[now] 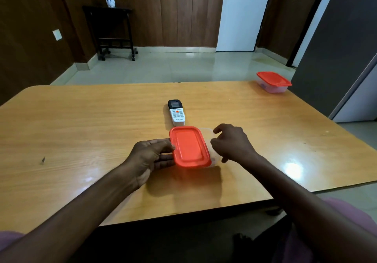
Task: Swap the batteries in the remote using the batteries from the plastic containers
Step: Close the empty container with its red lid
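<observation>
At frame centre the left hand point(150, 156) pinches the orange lid point(189, 146), shifted off its container point(212, 140); the right hand point(232, 142) steadies it. The remote point(176, 112) lies unopened, so the battery swap remains.

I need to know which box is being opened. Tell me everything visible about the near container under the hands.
The near clear plastic container sits on the wooden table, just before the white remote. Its orange rectangular lid is shifted left, baring the right rim. The left hand touches the lid's left edge; the right hand curls over the bared side. Contents are hidden.

"VOLTAS" on the remote point(176, 112) (lower front), button labels illegible
</observation>
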The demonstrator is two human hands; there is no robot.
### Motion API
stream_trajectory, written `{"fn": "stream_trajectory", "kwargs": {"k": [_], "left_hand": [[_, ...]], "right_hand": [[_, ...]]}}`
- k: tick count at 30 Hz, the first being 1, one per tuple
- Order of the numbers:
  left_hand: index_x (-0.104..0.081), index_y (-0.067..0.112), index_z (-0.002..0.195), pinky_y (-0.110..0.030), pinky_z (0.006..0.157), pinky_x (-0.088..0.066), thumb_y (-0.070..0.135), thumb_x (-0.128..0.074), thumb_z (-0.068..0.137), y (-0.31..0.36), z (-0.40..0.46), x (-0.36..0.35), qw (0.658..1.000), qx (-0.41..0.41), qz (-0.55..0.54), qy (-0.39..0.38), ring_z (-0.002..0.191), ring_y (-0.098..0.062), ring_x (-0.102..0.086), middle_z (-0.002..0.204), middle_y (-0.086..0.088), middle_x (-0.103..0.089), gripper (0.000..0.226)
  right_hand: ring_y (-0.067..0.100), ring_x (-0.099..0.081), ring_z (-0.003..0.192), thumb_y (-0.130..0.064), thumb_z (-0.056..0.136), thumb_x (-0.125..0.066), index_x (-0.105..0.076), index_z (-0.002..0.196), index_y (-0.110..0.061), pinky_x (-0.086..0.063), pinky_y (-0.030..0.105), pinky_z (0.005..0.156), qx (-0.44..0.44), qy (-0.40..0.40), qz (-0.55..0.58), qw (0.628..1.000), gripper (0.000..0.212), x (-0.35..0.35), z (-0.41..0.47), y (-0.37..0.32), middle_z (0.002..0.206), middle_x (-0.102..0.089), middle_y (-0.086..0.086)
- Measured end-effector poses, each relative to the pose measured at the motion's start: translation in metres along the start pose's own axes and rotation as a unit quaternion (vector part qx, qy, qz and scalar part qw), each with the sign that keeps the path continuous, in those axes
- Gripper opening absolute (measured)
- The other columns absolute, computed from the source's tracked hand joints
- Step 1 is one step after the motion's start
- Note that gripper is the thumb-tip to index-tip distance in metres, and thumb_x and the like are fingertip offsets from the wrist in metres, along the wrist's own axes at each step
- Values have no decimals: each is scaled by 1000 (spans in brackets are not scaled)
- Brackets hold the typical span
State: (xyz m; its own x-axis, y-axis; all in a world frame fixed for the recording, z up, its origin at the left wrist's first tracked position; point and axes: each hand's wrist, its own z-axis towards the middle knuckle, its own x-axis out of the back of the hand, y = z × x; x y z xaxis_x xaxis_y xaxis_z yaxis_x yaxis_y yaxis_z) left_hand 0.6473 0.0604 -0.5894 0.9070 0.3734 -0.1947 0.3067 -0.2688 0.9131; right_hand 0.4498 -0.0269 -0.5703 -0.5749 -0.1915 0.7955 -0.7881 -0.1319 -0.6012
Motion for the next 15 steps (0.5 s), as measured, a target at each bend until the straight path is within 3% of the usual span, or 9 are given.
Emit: {"fn": "stream_trajectory", "kwargs": {"k": [4, 7, 12, 15], "left_hand": [[-73, 1, 94, -31, 59, -63, -3, -69, 83, 1, 1, 5, 1000, 7, 13, 17, 63, -23, -74, 73, -11, -77, 12], [-73, 0, 95, -32, 62, -64, -3, -72, 82, 2, 1, 11, 999, 11, 32, 29, 66, -24, -75, 75, -12, -77, 14], [-72, 0, 94, -37, 65, -65, -5, -71, 82, 4, -2, 16, 999, 34, 39, 16, 67, -26, -76, 76, -15, -77, 13], [-70, 0, 100, -38, 63, -65, -6, -70, 83, 8, -3, 16, 998, 45, 45, -1, 66, -26, -76, 78, -16, -77, 18]], "right_hand": [[33, -75, 69, -3, 85, -56, -62, 125, -6, -64, 45, 59, -21, -71, 145, 987, 40, -7, -7, -12, 87, -72, 13], [31, -75, 74, -8, 88, -54, -67, 115, -2, -64, 46, 56, -22, -84, 190, 978, 31, -11, -9, -17, 94, -70, 14], [28, -75, 70, -10, 86, -67, -66, 121, -4, -64, 42, 56, -6, -67, 151, 986, 36, -17, -7, -16, 97, -72, 14], [24, -75, 59, -14, 82, -68, -70, 119, -7, -64, 41, 61, 35, -34, 95, 994, 38, -21, -7, -14, 84, -77, 7]]}}
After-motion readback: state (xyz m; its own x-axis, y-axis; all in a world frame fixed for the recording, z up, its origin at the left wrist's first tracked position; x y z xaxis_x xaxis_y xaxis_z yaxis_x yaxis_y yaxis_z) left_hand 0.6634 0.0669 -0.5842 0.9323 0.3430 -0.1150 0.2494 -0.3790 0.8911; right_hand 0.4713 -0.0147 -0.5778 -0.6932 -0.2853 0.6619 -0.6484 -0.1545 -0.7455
